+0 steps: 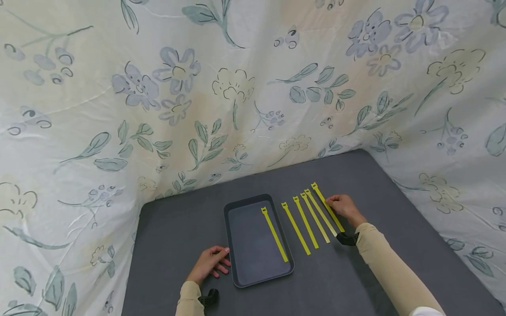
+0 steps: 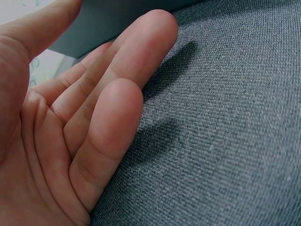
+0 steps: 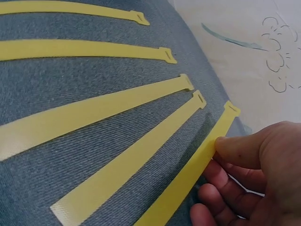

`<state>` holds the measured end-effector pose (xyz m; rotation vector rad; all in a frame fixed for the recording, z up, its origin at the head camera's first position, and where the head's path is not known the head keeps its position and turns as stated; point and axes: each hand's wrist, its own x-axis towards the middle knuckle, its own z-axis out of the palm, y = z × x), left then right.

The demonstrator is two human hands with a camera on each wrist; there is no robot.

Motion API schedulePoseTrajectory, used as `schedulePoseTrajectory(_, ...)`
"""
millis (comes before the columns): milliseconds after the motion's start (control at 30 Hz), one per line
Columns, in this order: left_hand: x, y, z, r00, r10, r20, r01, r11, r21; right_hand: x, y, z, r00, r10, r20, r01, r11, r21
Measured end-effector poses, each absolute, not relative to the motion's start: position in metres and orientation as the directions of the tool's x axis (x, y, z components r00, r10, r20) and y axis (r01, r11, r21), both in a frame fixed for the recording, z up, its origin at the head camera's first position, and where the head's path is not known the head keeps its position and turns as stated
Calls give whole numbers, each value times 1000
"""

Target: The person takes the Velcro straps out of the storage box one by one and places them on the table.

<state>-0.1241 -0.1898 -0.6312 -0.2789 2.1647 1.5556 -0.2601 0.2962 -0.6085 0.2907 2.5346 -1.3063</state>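
Note:
My right hand [image 1: 345,207] pinches the rightmost yellow cable strap [image 3: 195,160] between thumb and fingers, a little below its slotted head; the strap casts a shadow on the cloth in the right wrist view. To its left several more yellow straps [image 1: 296,228] lie side by side, slotted heads toward the wall. One further strap [image 1: 274,235] rests inside the dark rectangular tray [image 1: 228,239], near its right side. Beside the tray's left rim is my left hand [image 1: 210,263], fingers loosely bent, holding nothing; its thumb reaches the rim.
A dark grey cloth-covered table [image 1: 178,228] carries everything. Behind it and along the right hangs a white floral sheet [image 1: 237,87]. Black wrist cameras sit under both wrists, the right one [image 1: 348,239] close to the lower strap ends.

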Motion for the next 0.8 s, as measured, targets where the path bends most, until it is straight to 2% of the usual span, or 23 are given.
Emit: schedulePoseTrajectory(800,-123,-187,-628,-875,87,-477,-424,341,839,-262,288,-618,-961,121,-249,262,686,-679)
